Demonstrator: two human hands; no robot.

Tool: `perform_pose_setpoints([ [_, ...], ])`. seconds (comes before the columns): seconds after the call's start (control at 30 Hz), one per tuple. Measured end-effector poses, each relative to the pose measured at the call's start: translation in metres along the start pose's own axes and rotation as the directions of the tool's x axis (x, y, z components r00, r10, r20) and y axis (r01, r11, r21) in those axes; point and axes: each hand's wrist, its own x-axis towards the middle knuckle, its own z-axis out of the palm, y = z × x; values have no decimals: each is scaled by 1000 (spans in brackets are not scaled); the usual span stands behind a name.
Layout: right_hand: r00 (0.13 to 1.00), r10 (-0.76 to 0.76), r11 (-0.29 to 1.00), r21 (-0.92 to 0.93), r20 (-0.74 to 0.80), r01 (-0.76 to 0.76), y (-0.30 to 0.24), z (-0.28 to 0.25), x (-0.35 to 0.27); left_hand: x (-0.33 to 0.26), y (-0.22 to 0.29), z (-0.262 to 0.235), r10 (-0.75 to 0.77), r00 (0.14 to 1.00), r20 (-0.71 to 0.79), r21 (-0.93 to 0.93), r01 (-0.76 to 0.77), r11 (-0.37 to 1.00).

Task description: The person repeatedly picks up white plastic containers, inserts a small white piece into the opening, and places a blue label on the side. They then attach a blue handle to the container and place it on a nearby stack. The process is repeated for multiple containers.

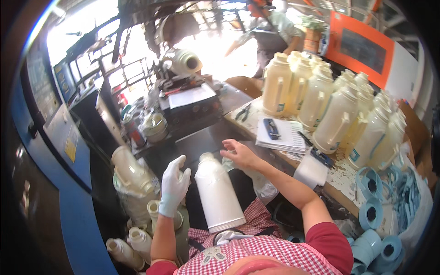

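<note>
A white plastic flask body lies across my lap, its narrow neck pointing away from me and its wide base against my checked apron. My left hand, in a white glove, is raised just left of the flask with thumb and fingers apart, holding nothing. On the other side my bare right hand hovers close to the neck. Its fingers are spread and slightly bent, and nothing shows in them. Crumpled whitish plastic hangs below my right forearm.
On the right bench stand several cream flask bodies with handles, beside a notebook and pliers. Blue plastic rings pile at lower right. More cream flask bodies crowd the left. A person is beyond the bench.
</note>
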Motion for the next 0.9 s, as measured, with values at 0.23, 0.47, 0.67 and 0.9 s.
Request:
perform_pose_setpoints([
  [0.23, 935, 302, 951, 8, 187, -309, 108, 92, 87, -18, -111, 17, -237, 965, 115, -113, 250, 962],
  [0.47, 932, 362, 916, 194, -16, -352, 89, 77, 72, -19, -136, 112, -301, 922, 243, -220, 355, 909],
  [0.67, 903, -11, 864, 451, -430, 226, -47, -98, -58, 52, -32, 76, -34, 947, 319, -515, 203, 833],
  [0.9, 88, -579, 806, -585, -811, -92, -190, -294, -288, 126, 101, 101, 188, 885, 426, -545, 85, 834],
])
